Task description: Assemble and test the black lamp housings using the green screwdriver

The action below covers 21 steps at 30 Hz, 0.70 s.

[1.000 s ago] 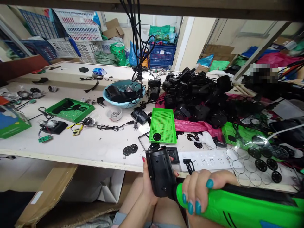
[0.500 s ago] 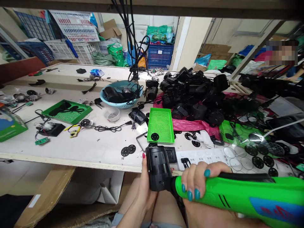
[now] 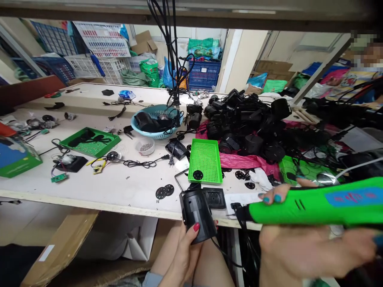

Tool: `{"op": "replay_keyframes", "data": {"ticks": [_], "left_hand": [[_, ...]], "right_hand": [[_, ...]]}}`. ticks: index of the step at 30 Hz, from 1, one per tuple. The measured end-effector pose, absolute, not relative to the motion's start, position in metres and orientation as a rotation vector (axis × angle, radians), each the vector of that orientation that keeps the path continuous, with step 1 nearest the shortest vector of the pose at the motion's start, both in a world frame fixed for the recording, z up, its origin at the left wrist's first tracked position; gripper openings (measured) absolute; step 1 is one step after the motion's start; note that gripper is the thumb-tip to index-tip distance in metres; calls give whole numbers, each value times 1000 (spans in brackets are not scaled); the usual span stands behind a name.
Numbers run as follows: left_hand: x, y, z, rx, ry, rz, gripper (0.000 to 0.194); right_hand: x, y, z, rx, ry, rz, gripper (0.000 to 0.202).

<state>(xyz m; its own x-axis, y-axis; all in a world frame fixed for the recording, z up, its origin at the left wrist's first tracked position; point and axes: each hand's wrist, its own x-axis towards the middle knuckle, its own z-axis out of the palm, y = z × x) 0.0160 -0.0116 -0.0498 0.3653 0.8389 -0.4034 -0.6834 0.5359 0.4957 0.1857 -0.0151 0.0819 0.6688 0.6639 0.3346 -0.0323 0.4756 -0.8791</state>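
My left hand (image 3: 187,245) is closed round the lower part of a black cylindrical housing (image 3: 199,213), held at the table's front edge, with a cable hanging from its lower end. My right hand (image 3: 299,235) grips a bright green power tool (image 3: 323,203) with a blue label. The tool's dark tip points left and is apart from the housing. Behind the housing lie a green perforated tray (image 3: 205,157) with a black disc on it and a black square part (image 3: 213,198). A white power strip (image 3: 243,199) lies partly behind the tool tip.
A blue basket (image 3: 136,129) holds black parts. Black housings (image 3: 242,115) are heaped on pink cloth at the back right. A green tray (image 3: 104,149), a tub of screws (image 3: 145,147) and black discs (image 3: 164,191) lie leftward. Cables (image 3: 170,44) hang overhead; a person is at the far right.
The green tool has moved right and up, away from the housing. My left hand has tilted the housing, and its thumb now lies across the front. The view has shifted slightly.
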Motion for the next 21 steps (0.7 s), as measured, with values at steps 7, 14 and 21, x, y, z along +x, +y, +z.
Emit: {"op": "replay_keyframes", "data": {"ticks": [7, 14, 21], "left_hand": [[-1, 2, -62, 269, 609, 991, 82], [6, 11, -41, 142, 570, 938, 61], [5, 12, -19, 116, 814, 943, 52]], "right_hand": [[194, -18, 58, -1337, -704, 169, 66], [156, -32, 44, -1627, -1823, 923, 100], [155, -8, 26, -1500, -2177, 895, 98]]}}
